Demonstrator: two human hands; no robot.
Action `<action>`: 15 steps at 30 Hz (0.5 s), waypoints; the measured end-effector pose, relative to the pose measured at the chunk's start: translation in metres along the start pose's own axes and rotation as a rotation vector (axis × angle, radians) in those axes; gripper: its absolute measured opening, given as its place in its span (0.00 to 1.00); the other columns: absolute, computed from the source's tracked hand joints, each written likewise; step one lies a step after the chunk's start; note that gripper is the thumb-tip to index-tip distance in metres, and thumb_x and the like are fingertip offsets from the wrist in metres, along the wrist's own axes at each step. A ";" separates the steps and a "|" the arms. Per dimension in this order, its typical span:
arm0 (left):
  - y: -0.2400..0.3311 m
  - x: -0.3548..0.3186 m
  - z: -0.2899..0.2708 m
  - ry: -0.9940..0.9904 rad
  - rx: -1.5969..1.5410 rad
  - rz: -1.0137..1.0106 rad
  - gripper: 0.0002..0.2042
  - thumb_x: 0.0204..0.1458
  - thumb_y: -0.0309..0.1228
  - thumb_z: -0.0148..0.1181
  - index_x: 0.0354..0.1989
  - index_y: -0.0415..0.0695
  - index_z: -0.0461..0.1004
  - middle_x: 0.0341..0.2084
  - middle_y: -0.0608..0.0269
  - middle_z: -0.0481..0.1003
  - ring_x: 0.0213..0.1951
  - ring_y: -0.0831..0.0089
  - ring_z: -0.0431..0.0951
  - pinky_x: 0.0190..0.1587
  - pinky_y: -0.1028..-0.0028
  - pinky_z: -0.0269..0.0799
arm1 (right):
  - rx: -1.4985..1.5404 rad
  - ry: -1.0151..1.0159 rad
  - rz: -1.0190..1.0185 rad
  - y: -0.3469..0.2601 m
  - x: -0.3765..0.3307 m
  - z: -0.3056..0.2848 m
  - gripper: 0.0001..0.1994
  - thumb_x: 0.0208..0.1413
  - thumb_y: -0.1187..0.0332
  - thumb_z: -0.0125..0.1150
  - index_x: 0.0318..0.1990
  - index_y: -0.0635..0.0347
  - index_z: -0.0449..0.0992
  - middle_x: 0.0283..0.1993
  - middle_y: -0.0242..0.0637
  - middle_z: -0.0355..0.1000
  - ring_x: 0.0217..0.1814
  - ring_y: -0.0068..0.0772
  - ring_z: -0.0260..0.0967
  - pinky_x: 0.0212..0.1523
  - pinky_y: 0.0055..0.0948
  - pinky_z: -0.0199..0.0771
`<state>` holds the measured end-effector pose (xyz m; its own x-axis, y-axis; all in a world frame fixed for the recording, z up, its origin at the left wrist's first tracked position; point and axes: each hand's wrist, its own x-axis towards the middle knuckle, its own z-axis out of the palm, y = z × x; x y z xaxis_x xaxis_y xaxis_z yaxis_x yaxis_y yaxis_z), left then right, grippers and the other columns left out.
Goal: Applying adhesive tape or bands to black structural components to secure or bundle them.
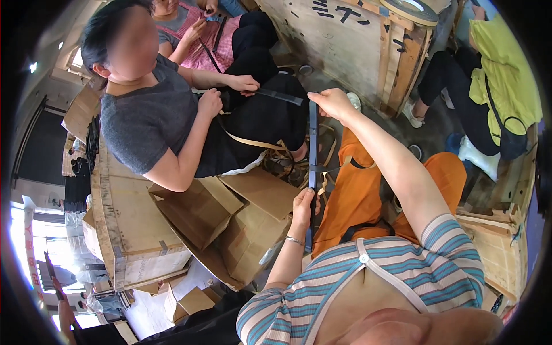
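Between my hands a dark flat strap (313,138) is stretched out lengthwise above my lap. The far end is pinched by my right hand (334,105), thumb against fingers. My left hand (303,208) is closed round the strap lower down, and a tail hangs below it toward my shirt. A tan strip (361,165) lies by my orange trousers (352,198), near the strap's middle. At my left a person in a grey top holds a similar dark strap (279,96), its end close to my right hand.
An open cardboard box (253,247) stands left of my legs. Wooden crates (138,230) are at the left and a large one (333,46) ahead, with a tape roll (409,10) on top. Other people sit ahead and at the right, near a white bag (480,158).
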<state>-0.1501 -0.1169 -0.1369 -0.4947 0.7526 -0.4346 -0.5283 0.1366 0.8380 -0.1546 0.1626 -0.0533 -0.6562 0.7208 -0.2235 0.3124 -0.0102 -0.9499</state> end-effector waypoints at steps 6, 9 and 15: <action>0.006 -0.007 -0.001 0.028 0.085 0.021 0.12 0.54 0.35 0.46 0.24 0.41 0.66 0.11 0.64 0.65 0.12 0.78 0.63 0.15 0.79 0.57 | -0.216 -0.025 -0.163 0.000 -0.003 -0.001 0.23 0.49 0.50 0.56 0.18 0.65 0.74 0.15 0.37 0.69 0.20 0.31 0.69 0.25 0.30 0.65; 0.007 -0.005 0.006 -0.039 0.038 -0.013 0.12 0.55 0.35 0.46 0.25 0.40 0.66 0.12 0.66 0.63 0.12 0.79 0.62 0.15 0.80 0.57 | -0.028 0.021 -0.045 0.005 -0.007 -0.011 0.19 0.50 0.55 0.56 0.21 0.65 0.75 0.16 0.35 0.70 0.20 0.27 0.69 0.25 0.25 0.67; 0.005 -0.017 0.005 -0.020 0.017 -0.020 0.12 0.56 0.34 0.46 0.25 0.40 0.66 0.14 0.67 0.64 0.15 0.80 0.62 0.16 0.81 0.57 | -0.010 -0.057 -0.006 0.004 -0.019 -0.016 0.17 0.54 0.58 0.52 0.27 0.65 0.75 0.22 0.33 0.71 0.22 0.23 0.68 0.26 0.22 0.68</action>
<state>-0.1412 -0.1263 -0.1232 -0.4702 0.7624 -0.4446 -0.5260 0.1625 0.8348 -0.1299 0.1603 -0.0493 -0.6959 0.6804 -0.2300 0.3149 0.0013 -0.9491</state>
